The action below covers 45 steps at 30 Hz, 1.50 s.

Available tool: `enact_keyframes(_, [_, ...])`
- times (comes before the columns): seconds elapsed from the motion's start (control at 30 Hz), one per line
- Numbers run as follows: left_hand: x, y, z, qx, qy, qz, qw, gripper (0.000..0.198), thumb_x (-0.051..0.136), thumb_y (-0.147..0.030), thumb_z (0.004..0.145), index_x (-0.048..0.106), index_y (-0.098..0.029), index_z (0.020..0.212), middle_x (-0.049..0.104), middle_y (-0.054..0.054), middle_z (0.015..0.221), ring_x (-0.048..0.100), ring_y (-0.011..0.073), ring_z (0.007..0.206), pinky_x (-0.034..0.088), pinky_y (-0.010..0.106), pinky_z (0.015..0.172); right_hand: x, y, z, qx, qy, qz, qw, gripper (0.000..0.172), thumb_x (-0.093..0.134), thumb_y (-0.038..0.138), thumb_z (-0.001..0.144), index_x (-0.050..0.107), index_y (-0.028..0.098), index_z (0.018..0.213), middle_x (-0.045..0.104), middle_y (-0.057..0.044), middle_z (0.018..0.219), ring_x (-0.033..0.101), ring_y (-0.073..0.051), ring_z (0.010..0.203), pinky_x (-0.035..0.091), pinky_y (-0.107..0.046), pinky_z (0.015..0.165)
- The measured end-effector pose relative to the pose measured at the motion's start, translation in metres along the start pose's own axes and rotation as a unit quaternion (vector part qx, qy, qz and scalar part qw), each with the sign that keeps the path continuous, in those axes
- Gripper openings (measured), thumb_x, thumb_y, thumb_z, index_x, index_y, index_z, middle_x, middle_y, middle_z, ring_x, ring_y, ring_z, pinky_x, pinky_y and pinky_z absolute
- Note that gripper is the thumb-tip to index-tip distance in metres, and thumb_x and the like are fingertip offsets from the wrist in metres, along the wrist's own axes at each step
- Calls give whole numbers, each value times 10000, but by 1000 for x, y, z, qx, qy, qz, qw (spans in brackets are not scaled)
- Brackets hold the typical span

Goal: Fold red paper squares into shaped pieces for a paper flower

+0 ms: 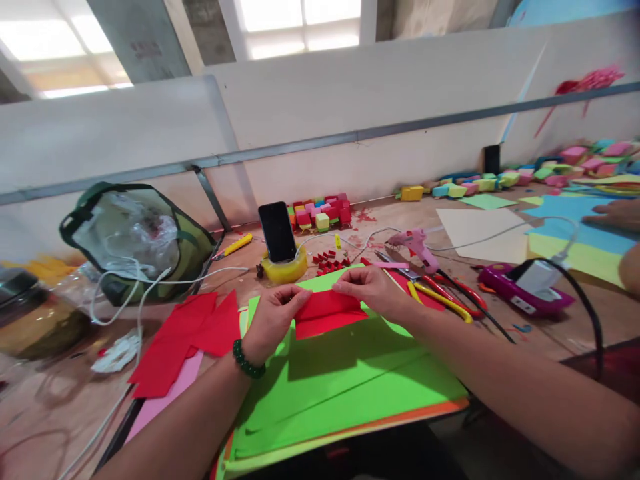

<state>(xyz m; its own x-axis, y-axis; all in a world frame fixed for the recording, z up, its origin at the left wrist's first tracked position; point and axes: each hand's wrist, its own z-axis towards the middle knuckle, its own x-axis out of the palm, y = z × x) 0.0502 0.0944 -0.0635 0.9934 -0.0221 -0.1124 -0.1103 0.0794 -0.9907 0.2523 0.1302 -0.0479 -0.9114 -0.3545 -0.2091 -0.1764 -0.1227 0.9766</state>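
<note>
A small sheet of red paper (330, 316) with a crease across it is held between my two hands, above a stack of bright green paper (345, 393). My left hand (276, 316), with a dark green beaded bracelet at the wrist, pinches its upper left corner between thumb and fingers. At the upper right edge, my right hand (374, 291) grips the same sheet, also in a pinch. Small folded red paper pieces (330, 263) lie just beyond the hands. More red paper sheets (185, 340) lie to the left of the stack.
A phone (277, 231) leans in a yellow tape roll (285, 269). At right lie a pink glue gun (415, 248), scissors (440, 300) and a purple power strip (525, 290) with cables. An open bag (140, 233) and a jar (37, 320) stand left. Another person's hand (615, 215) is far right.
</note>
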Motion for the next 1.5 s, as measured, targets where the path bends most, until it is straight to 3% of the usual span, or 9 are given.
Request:
enact_keyframes(0.3, [-3,-7,-3,112,-10,143,983,265,608,-376,787,627,-137,673,555,-9,595,441,105,565,341,205,521,-3,4,-3,-46,-80,-90,992,353,723,473,631,591,151,569,468,39,504,360,-77,501,277,-238,472])
enact_keyframes(0.5, [-11,-5,2,106,24,218,970,233,575,-325,794,644,-147,661,602,1,605,497,122,587,378,216,567,-11,-4,6,-31,6,-87,996,352,681,475,663,649,126,647,520,20,527,412,-86,505,294,-232,473])
enact_keyframes(0.7, [-14,-8,5,71,55,243,966,235,604,-346,734,665,-150,621,644,27,603,535,138,575,395,226,546,-16,-12,9,-16,3,-158,987,326,685,459,670,616,148,604,533,24,523,433,-90,495,308,-236,476])
enact_keyframes(0.8, [-18,-8,9,25,101,265,959,222,607,-339,721,693,-143,664,638,19,589,504,121,529,367,217,506,-19,-18,11,-4,1,-230,973,363,689,507,676,625,157,602,532,28,505,421,-92,476,283,-239,457])
enact_keyframes(0.93, [-22,2,11,-3,123,293,948,174,631,-290,687,703,-145,751,553,-30,513,441,100,463,301,206,453,-16,-21,13,29,31,-350,936,338,686,501,711,659,172,637,627,-5,596,519,-127,562,314,-244,495])
enact_keyframes(1.13, [-21,11,11,5,107,345,932,131,685,-216,656,641,-177,774,522,-42,578,450,116,536,262,213,479,-6,-8,7,53,43,-450,891,238,694,434,739,681,207,810,681,-36,753,576,-178,686,309,-262,541])
enact_keyframes(1.27, [-25,9,16,15,170,348,922,63,650,-184,682,664,-182,743,482,-56,543,434,107,521,285,206,485,-4,2,15,60,78,-490,866,146,701,366,731,701,225,768,673,-45,727,595,-207,706,321,-277,560])
enact_keyframes(1.4, [-27,9,18,12,200,362,910,99,626,-200,709,699,-180,773,505,-47,541,447,108,514,295,203,479,5,14,35,74,119,-486,863,175,800,222,569,691,199,705,664,-47,662,617,-227,704,365,-276,567])
enact_keyframes(1.5, [-26,9,18,15,194,387,901,127,622,-179,711,707,-184,805,550,-32,587,467,117,547,316,212,513,20,19,46,108,176,-450,869,153,772,294,634,678,183,681,659,-34,598,608,-176,581,400,-260,534])
